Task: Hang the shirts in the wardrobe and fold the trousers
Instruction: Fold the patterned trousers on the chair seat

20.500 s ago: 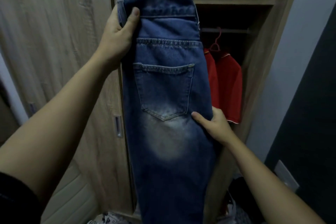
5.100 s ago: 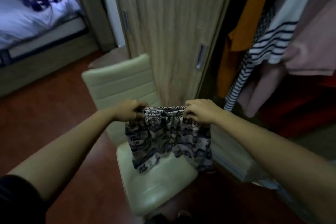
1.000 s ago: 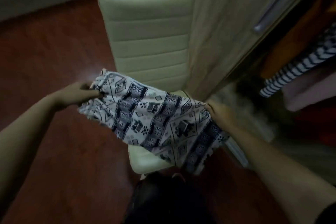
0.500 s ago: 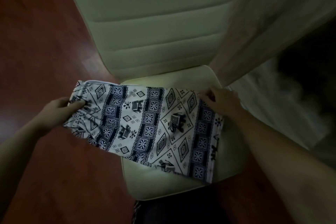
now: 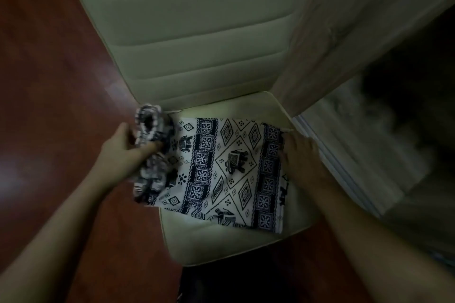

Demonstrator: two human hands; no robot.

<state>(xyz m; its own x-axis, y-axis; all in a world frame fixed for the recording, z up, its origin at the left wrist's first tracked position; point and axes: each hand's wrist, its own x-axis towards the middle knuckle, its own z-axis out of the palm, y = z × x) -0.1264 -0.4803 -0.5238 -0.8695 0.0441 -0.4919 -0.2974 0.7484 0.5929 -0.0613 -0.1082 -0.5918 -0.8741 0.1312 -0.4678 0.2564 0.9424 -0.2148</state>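
White trousers with a dark blue elephant print (image 5: pixel 221 170) lie flat across the seat of a cream chair (image 5: pixel 236 246). My left hand (image 5: pixel 123 150) grips their left end, which is bunched and curled over toward the middle. My right hand (image 5: pixel 299 155) rests flat on the right edge of the fabric, pinning it to the seat. Both forearms reach in from the bottom corners.
The padded chair back (image 5: pixel 192 32) stands just behind the seat. A wooden wardrobe door (image 5: pixel 357 19) rises at the right, with the dark wardrobe interior (image 5: pixel 413 106) beyond. Red-brown wooden floor (image 5: pixel 49 81) lies to the left.
My left hand has lifted the left end of the trousers and brought it rightward, bunching it over the flat part. The right hand has slid to the right edge and pressed down.
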